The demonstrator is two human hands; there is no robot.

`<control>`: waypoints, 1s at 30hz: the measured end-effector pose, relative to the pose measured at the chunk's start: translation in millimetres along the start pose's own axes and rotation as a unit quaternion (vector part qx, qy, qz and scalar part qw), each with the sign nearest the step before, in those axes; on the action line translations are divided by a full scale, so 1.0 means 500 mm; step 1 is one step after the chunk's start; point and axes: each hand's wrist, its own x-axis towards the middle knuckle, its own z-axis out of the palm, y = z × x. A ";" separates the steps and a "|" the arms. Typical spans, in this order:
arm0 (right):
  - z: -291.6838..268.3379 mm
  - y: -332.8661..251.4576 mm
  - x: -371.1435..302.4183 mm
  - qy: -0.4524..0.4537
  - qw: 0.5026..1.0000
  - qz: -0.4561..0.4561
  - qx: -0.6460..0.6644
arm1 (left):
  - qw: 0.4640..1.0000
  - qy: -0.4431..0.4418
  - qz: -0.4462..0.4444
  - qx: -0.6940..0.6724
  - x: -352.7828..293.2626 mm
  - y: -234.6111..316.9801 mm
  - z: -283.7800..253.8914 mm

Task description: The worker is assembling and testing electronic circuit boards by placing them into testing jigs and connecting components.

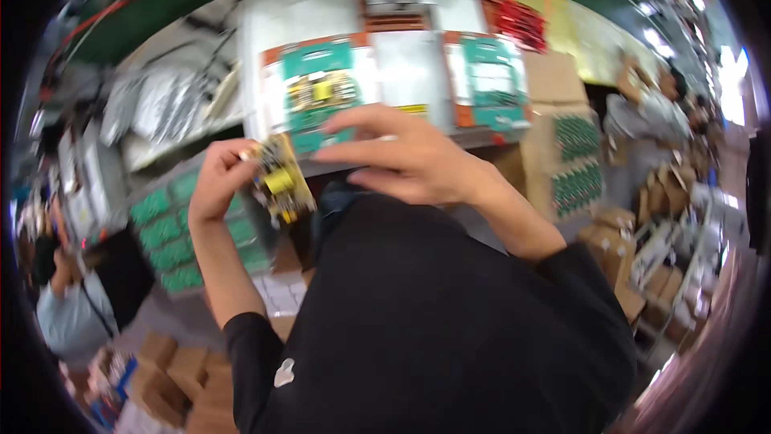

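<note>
My left hand [221,177] pinches the upper edge of a circuit board [283,183] with thumb and fingers. The board hangs tilted in front of the bench, its yellow component and smaller dark parts showing. My right hand [409,153] is open, its fingers spread and pointing left, slightly blurred, with nothing seen in it. It is apart from the board and in front of a green fixture [301,125]. A second populated circuit board [321,90] lies in that fixture. Farther right sits another green fixture [491,118] with an orange border.
Green boards [165,237] fill a tray at my left, and more green boards [577,138] stand in a cardboard box on the right. Silvery bags [161,105] lie at the back left. Red parts [520,24] are at the back right. People work on both sides.
</note>
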 end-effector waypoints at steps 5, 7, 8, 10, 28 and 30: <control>-0.068 0.023 -0.081 -0.082 0.996 -0.007 -0.034 | 0.951 -0.303 -0.024 0.049 0.181 0.086 0.195; -0.118 0.031 -0.142 -0.025 0.993 0.012 -0.112 | 0.946 -0.307 -0.089 0.043 0.235 0.098 0.250; -0.135 0.044 -0.171 -0.023 0.994 0.010 -0.106 | 0.961 -0.261 -0.059 0.074 0.260 0.093 0.273; -0.171 0.090 -0.224 0.083 0.977 0.067 -0.186 | 0.988 -0.100 0.019 0.113 0.296 0.103 0.337; -0.157 0.269 -0.272 0.237 0.934 0.164 -0.211 | 0.855 0.205 0.286 0.381 0.337 -0.024 0.464; -0.106 0.199 -0.311 0.279 0.932 0.215 -0.090 | 0.851 0.268 0.275 0.358 0.307 -0.007 0.451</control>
